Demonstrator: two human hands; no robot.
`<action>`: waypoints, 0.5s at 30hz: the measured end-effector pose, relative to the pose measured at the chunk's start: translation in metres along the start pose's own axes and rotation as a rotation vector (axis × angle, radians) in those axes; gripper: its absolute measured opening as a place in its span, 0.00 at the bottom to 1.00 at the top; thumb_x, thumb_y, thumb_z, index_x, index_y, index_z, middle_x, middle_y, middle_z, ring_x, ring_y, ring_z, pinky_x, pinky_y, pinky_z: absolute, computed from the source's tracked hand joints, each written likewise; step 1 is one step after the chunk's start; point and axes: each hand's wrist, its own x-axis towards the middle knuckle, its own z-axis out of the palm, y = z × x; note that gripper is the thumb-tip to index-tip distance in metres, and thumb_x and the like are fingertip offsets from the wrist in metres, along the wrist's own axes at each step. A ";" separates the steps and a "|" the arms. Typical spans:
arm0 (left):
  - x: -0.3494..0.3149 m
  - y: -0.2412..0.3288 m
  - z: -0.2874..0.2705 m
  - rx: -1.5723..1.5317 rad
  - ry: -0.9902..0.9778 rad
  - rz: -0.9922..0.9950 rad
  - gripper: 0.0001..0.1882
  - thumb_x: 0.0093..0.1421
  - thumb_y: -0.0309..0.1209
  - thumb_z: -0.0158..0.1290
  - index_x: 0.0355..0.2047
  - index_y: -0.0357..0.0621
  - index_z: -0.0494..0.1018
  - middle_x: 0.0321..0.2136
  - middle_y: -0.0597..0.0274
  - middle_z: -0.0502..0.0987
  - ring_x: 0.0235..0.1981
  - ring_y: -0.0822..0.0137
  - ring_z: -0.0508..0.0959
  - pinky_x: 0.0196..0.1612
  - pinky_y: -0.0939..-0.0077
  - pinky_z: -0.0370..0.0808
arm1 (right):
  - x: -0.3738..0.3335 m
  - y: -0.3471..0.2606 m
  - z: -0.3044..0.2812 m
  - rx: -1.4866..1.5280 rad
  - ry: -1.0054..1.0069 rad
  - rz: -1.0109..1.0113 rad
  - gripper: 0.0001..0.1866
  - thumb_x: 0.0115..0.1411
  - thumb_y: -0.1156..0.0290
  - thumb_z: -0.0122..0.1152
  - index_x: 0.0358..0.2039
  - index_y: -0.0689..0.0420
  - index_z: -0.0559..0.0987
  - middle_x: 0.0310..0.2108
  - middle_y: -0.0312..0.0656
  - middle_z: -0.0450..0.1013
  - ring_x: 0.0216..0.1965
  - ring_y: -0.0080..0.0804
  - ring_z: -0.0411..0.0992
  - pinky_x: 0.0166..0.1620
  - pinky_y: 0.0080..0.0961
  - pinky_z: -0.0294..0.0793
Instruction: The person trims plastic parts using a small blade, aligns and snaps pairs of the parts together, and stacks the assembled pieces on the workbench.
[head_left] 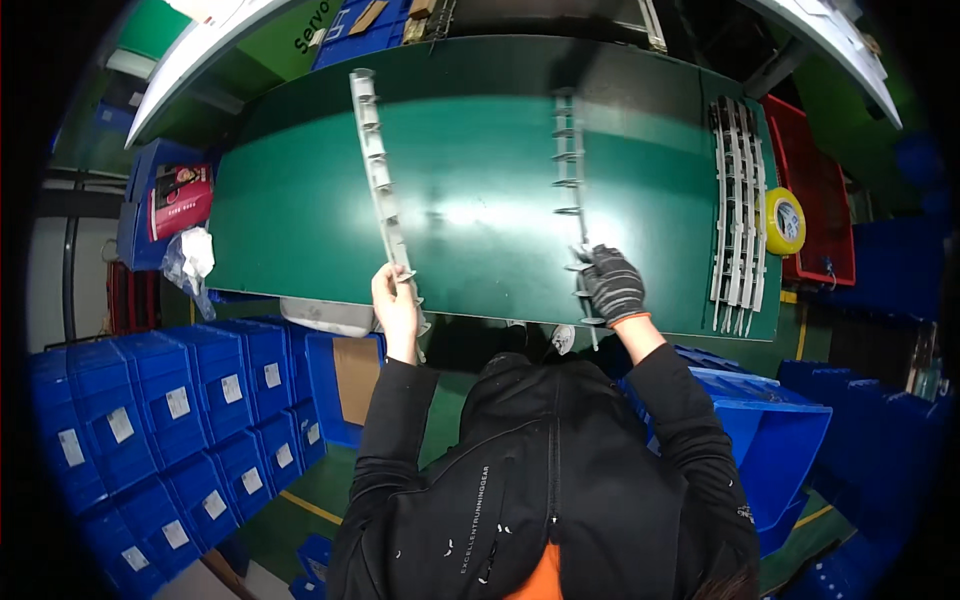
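Note:
My bare left hand [397, 303] grips the near end of a long pale strip [381, 180] with evenly spaced tabs, which runs away from me over the green table. In a dark grey glove, my right hand [614, 284] is closed on a second long strip [568, 170], whose thin cross tabs stick out to the left. The near ends of both strips reach past the table's front edge. At the right end of the table lies a row of several similar strips [738, 205], side by side, next to a yellow tape roll [785, 221].
The green table [480, 220] spans the view. Stacked blue bins [180, 400] stand at the lower left, and an open blue bin [770, 440] is at the lower right. A red tray [815, 200] adjoins the right end. A red box [181, 200] and plastic bag [195, 255] sit left.

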 end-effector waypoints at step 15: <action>-0.046 0.055 -0.025 0.497 0.278 0.507 0.26 0.49 0.15 0.39 0.52 0.34 0.61 0.47 0.46 0.62 0.49 0.51 0.64 0.53 0.66 0.60 | 0.000 -0.039 0.016 0.276 0.215 -0.307 0.13 0.53 0.68 0.48 0.38 0.57 0.72 0.39 0.48 0.69 0.34 0.45 0.70 0.37 0.37 0.72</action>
